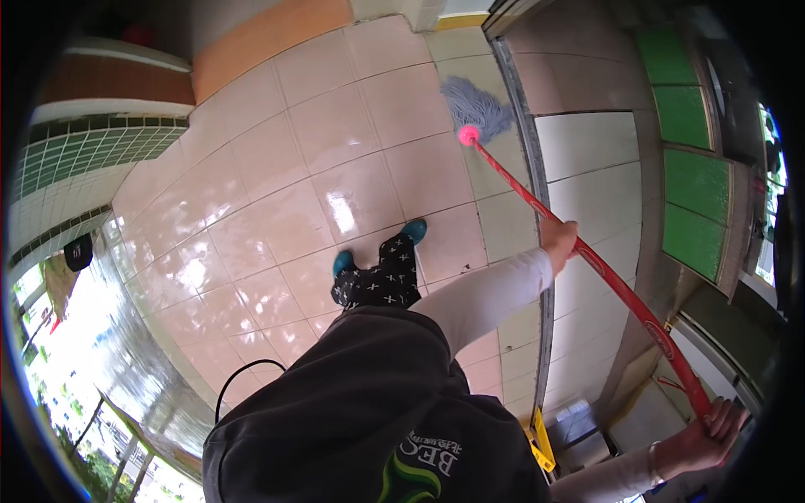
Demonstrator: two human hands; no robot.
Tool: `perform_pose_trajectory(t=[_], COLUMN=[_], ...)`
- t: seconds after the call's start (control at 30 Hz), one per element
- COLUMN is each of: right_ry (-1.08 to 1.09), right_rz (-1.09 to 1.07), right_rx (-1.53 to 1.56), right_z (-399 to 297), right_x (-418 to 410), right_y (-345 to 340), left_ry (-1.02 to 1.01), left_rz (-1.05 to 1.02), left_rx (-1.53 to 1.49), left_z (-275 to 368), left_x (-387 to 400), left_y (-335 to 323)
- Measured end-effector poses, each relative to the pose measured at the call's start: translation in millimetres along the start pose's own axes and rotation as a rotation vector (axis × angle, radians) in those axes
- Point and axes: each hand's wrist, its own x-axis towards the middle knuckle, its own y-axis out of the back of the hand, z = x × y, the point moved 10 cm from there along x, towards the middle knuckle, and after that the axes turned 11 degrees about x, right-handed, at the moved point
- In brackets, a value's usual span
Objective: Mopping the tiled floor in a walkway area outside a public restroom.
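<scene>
A mop with a grey-blue string head (478, 110) lies spread on the tiled floor beside a metal door track. A bright pink round collar (468, 135) joins the head to a long red handle (622, 289) that slants toward the lower right. Around the middle of the handle, my left hand (558, 242) is closed, its arm reaching across my front. At the handle's upper end, my right hand (714, 434) grips it near the right rim of the view. Both forearms wear light sleeves.
My teal shoes (413, 231) stand on glossy, reflective tiles (339, 207) left of the mop. The metal door track (525, 144) runs along the right. Past it are green panels (695, 214) and a yellow object (542, 443). A tiled ledge (94, 154) stands at the left.
</scene>
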Motion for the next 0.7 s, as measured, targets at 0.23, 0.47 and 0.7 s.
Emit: perform_pose_trajectory(t=[0.23,0.47,0.7], right_ry=[-0.47,-0.833,-0.935], right_rz=[-0.397,-0.852,-1.34], right_rx=[0.322,0.758,0.608], right_z=[74.3,66.1,5.8], right_x=[22.2,-292.8,-610.6], right_y=[34.3,-77.8,-80.5], left_ry=[-0.075,-0.722,-0.435], left_rz=[0.383,0.525,1.468], left_rx=[0.11,0.191,1.07], left_z=[-3.5,19.1,90.0], left_x=[-59.8,-88.5,-303.3], left_y=[149.9,557.8,769.5])
